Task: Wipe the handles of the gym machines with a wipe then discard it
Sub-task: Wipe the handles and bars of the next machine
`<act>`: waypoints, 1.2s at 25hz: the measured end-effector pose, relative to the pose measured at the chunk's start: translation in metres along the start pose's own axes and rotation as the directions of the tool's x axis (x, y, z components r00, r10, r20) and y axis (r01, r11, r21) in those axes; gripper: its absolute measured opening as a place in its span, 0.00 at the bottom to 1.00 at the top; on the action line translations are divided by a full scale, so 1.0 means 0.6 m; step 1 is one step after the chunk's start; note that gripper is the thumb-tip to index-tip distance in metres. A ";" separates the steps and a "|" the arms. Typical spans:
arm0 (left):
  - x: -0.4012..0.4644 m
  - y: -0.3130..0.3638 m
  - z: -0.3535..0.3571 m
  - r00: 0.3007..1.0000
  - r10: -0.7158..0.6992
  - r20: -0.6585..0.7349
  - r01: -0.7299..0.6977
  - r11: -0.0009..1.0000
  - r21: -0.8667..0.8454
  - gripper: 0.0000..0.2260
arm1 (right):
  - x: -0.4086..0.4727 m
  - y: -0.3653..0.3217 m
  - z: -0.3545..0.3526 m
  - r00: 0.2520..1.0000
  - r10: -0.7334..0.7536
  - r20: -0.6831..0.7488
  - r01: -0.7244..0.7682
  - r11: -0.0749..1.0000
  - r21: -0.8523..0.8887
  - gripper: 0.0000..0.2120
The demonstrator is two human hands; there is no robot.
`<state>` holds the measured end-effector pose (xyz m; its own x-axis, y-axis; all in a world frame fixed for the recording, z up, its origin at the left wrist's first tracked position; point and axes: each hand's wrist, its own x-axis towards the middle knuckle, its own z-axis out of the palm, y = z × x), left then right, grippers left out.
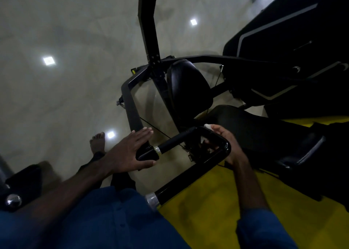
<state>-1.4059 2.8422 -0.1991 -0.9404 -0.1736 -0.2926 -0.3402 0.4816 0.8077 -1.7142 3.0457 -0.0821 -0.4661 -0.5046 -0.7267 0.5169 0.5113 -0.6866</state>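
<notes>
The gym machine point(188, 90) fills the centre and right of the frame, its black seat pad in the middle and its looped handle point(188, 135) low at centre. The biggest risk, I judge, is the handle swinging: it seems to hang on a thin cable, so a hard rub could push it away and leave part of the loop unwiped. The left hand point(130, 150), lower centre, lies flat with straight fingers against the short end of the bar, which steadies it only by pressure (a light hold, easily lost). The right hand point(224, 143), just right of it, is curled round the far corner of the loop with the white wipe point(207, 126) pinched there against the bar; only a small tuft shows, so it could bunch up or slip out and drop to the yellow mat point(217, 207) below.

The scene is dim. Most of the wipe is hidden under the fingers, the machine's right part melts into black, and a bare foot point(98, 143) shows at lower left.
</notes>
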 end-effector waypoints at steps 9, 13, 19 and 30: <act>0.002 -0.006 0.003 1.000 0.014 -0.007 -0.014 1.000 -0.012 0.51 | 0.009 -0.183 -0.034 0.905 0.165 0.393 0.294 0.428 -0.855 0.08; 0.002 -0.006 0.002 1.000 0.009 0.026 -0.009 1.000 -0.020 0.52 | 0.010 -0.159 0.036 0.886 -0.002 0.464 0.462 0.101 -0.881 0.07; 0.030 -0.026 -0.018 0.985 -0.098 0.141 0.112 0.989 -0.099 0.53 | 0.041 -0.117 0.055 0.963 -0.168 0.210 0.219 0.035 -0.975 0.06; 0.074 -0.087 -0.027 0.983 -0.043 0.178 0.068 0.989 -0.134 0.49 | 0.070 -0.098 0.139 0.952 0.054 0.303 0.307 -0.163 -0.938 0.12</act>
<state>-1.4297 2.7955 -0.2459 -0.9096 -0.0384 -0.4138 -0.4001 0.3495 0.8472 -1.7042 2.9364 -0.0707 -0.1985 -0.6632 -0.7216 -0.9007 0.4138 -0.1326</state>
